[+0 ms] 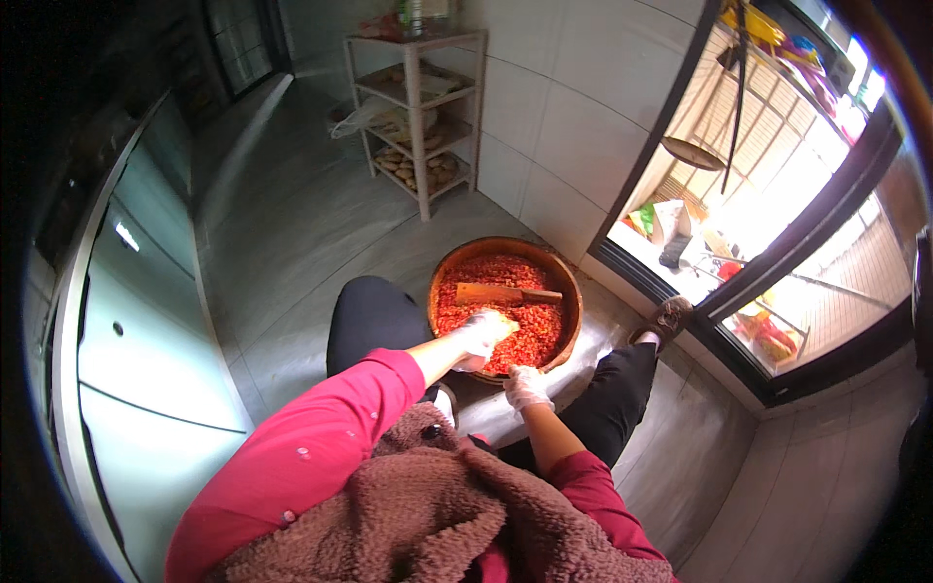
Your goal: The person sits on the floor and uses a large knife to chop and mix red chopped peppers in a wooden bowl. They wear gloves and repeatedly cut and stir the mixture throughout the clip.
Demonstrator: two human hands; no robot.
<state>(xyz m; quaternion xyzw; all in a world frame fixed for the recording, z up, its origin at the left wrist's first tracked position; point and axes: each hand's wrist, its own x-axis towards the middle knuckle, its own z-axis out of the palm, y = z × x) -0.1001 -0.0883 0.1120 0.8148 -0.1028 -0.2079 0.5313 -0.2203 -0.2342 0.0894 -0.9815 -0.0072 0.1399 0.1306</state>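
A round wooden tub (571, 331) stands on the floor between my legs, holding finely chopped red chili peppers (531, 337). Across the peppers lies a cleaver (487, 294), its blade smeared orange-red and its handle to the right. My left hand (484, 337), in a thin clear plastic glove, reaches over the near left rim to the peppers; its fingertips look yellowish, and whether they hold anything is unclear. On the near rim is my right hand (528, 386), gloved likewise, with fingers curled over the edge.
A rack (412, 109) with potatoes (419, 169) and bags on its shelves stands beyond the tub by the tiled wall. At right is a dark-framed glass door (783, 273) with bright goods behind it. Pale cabinet panels (149, 321) line the left. My shoe (669, 315) rests near the door frame.
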